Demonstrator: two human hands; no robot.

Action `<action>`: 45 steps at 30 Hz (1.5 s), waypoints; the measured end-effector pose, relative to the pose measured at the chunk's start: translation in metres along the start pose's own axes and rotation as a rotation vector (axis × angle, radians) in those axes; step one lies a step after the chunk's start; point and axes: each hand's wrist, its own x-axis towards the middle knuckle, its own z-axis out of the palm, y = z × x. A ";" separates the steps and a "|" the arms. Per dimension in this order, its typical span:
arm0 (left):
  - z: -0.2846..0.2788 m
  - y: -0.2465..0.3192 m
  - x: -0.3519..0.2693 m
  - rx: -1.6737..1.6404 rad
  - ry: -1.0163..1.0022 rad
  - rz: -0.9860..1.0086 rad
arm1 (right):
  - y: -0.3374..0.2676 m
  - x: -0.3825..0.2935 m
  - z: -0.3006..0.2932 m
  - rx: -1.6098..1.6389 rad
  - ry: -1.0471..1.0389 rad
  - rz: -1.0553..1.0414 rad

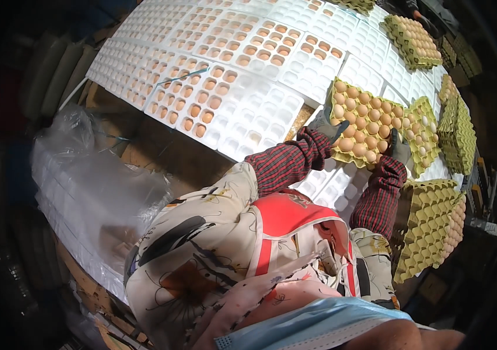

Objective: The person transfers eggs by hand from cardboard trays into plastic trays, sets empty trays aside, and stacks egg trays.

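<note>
Both gloved hands hold a yellow pulp egg tray (359, 124) full of brown eggs, above white foam egg trays. My left hand (328, 126) grips its left edge, thumb over the rim beside the eggs. On the opposite edge is my right hand (399, 148), its thumb raised along the side; its other fingers are hidden. Just right of it lies another pulp tray (423, 135) with brown and paler eggs. To the left, a white foam tray (257, 118) has empty cells, and brown eggs (207, 117) sit in the cells beside it.
Stacked pulp trays (454, 135) stand at the right, with more egg-filled trays (414, 41) at the upper right. Another stack (428, 227) stands near my right side. A plastic-wrapped white stack (86, 188) is at the left. Another person's gloved hand (425, 22) shows at the top right.
</note>
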 end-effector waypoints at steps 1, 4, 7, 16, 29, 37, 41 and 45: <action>0.005 0.000 -0.005 -0.058 -0.021 -0.005 | 0.006 -0.008 -0.009 -0.008 0.023 0.014; -0.003 0.008 -0.025 -0.069 0.003 0.108 | 0.007 -0.033 -0.020 0.213 0.064 -0.018; -0.034 0.046 -0.066 -0.193 -0.045 0.081 | -0.014 -0.086 -0.027 0.326 -0.035 0.045; -0.077 0.019 -0.110 0.040 -0.328 0.002 | 0.055 -0.190 -0.032 0.382 -0.074 0.121; -0.543 -0.041 0.017 1.041 0.502 0.268 | 0.005 -0.237 0.036 -0.361 -0.316 -0.231; -0.978 -0.118 0.137 1.278 0.660 -0.654 | -0.162 -0.379 0.274 -0.563 -0.338 -0.501; -1.049 -0.203 0.204 1.318 0.512 -0.680 | -0.149 -0.400 0.286 -0.779 -0.142 -0.248; -1.207 -0.245 0.169 1.258 0.722 -0.523 | -0.139 -0.399 0.347 -0.662 -0.114 -0.144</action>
